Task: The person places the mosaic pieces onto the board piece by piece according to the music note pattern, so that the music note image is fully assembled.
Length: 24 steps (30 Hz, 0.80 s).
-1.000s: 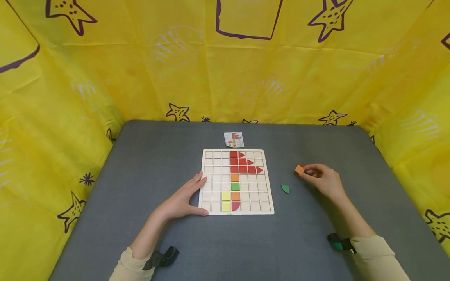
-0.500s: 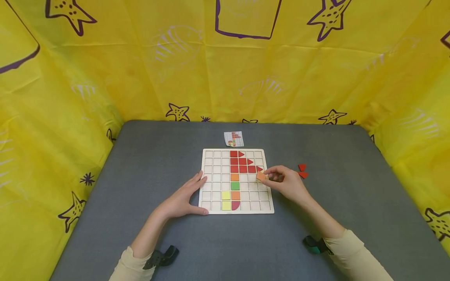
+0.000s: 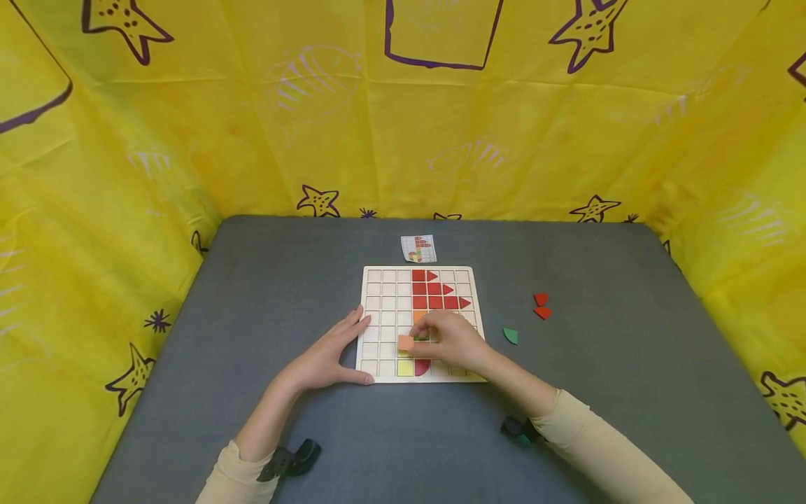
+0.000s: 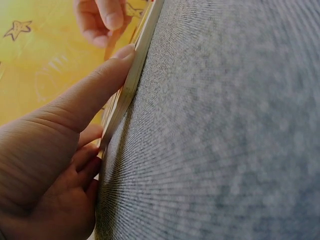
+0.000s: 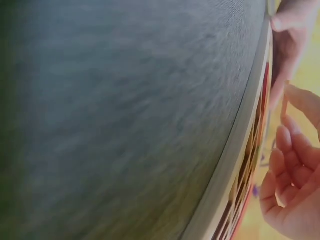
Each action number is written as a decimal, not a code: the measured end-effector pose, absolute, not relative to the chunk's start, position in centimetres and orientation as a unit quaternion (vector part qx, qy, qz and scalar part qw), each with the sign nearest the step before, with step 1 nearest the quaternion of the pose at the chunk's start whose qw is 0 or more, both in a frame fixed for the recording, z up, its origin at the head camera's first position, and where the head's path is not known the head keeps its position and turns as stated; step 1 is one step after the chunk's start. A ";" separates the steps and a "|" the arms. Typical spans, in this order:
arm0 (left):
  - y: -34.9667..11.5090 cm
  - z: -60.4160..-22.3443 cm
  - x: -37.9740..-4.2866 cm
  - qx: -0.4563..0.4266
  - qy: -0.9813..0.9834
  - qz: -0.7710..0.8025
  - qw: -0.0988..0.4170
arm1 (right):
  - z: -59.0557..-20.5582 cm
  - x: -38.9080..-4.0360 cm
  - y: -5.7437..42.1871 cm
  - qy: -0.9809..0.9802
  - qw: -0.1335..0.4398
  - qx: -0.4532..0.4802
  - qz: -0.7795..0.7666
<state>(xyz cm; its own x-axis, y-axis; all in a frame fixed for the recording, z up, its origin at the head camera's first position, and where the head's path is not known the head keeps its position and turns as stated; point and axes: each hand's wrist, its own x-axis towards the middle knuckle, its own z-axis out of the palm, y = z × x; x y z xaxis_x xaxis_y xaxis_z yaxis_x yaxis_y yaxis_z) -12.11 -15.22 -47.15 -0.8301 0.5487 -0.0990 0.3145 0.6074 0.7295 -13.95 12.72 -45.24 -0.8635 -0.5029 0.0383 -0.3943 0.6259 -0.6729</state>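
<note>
A pale gridded board (image 3: 373,288) lies on the table, with coloured tiles set in some of its squares. My right hand (image 3: 452,339) pinches an orange square tile (image 3: 405,343) between thumb and fingertips, close over the lower middle of the grid. The right wrist view shows that orange tile (image 5: 285,102) edge-on between the fingertips. Part of the tile column is hidden under this hand. At the board's left edge rests my left hand (image 3: 324,357), fingers spread and thumb at the near corner. Red squares and triangles (image 3: 465,303) form three rows at the top; a yellow square (image 3: 405,368) and a crimson quarter-circle (image 3: 422,367) lie below.
To the right of the board lie a green quarter-circle tile (image 3: 511,337) and two red pieces (image 3: 541,299). A small printed card (image 3: 418,248) with a coloured pattern sits behind the board. Yellow cloth (image 3: 403,140) hangs around the grey table (image 3: 283,259).
My right hand has carried the orange tile leftward from beside the loose red pieces to over the board. The left hand has stayed in place.
</note>
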 end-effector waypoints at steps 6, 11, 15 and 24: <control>-15.2 -47.0 -12.1 0.242 0.880 0.375 0.163 | -44.9 -14.1 10.7 0.907 0.067 -0.297 -0.289; -15.2 -47.1 -12.1 0.243 0.881 0.372 0.160 | -44.9 -14.0 9.9 0.909 0.066 -0.311 -0.268; -15.2 -47.0 -12.1 0.244 0.881 0.373 0.160 | -44.9 -13.9 9.4 0.912 0.063 -0.314 -0.255; -15.3 -47.2 -12.1 0.246 0.880 0.374 0.157 | -44.8 -13.9 10.0 0.909 0.081 -0.295 -0.284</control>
